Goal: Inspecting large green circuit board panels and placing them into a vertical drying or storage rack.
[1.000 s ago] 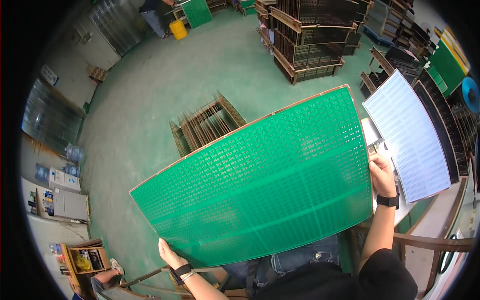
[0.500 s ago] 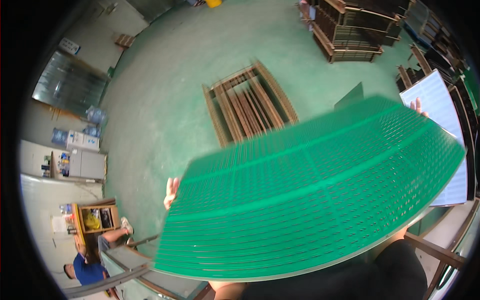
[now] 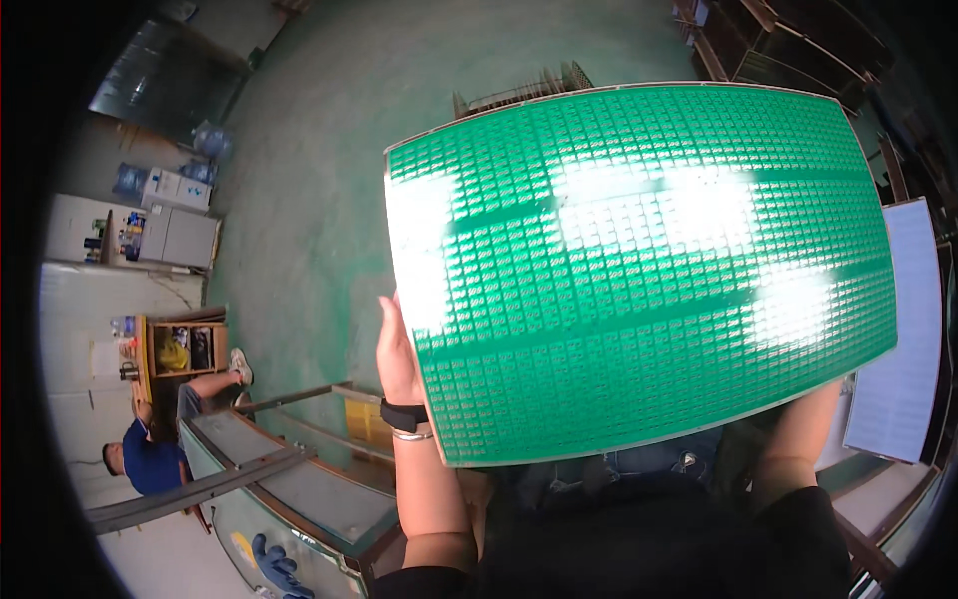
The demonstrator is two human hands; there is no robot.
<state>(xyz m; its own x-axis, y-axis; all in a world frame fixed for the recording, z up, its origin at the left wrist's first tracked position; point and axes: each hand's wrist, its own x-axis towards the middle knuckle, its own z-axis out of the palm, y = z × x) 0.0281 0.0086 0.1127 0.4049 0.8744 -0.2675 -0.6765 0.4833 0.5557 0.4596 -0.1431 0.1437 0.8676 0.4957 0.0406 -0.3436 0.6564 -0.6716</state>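
Note:
A large green circuit board panel (image 3: 649, 369), covered in rows of small printed marks, is held up before me with its face toward me. Bright glare spots lie across it. My left hand (image 3: 399, 349) grips its left edge, a dark band and a bracelet on the wrist. My right forearm (image 3: 798, 439) reaches up behind the lower right edge; the panel hides that hand's fingers, though it supports this side. Beyond the top edge, a slotted rack (image 3: 529, 95) on the floor is mostly covered by the panel.
At right stands a pale sheet (image 3: 913, 319), with dark racks (image 3: 798, 50) farther back. A metal-framed bench (image 3: 299, 479) is at lower left, with a blue glove (image 3: 277, 567) on it. A seated person in blue (image 3: 152, 459) is beside an open cabinet (image 3: 185, 349).
The panel has tilted up and moved up, so its face now catches the light. My right fingers, earlier visible at its far edge, are now hidden. The rack is mostly covered.

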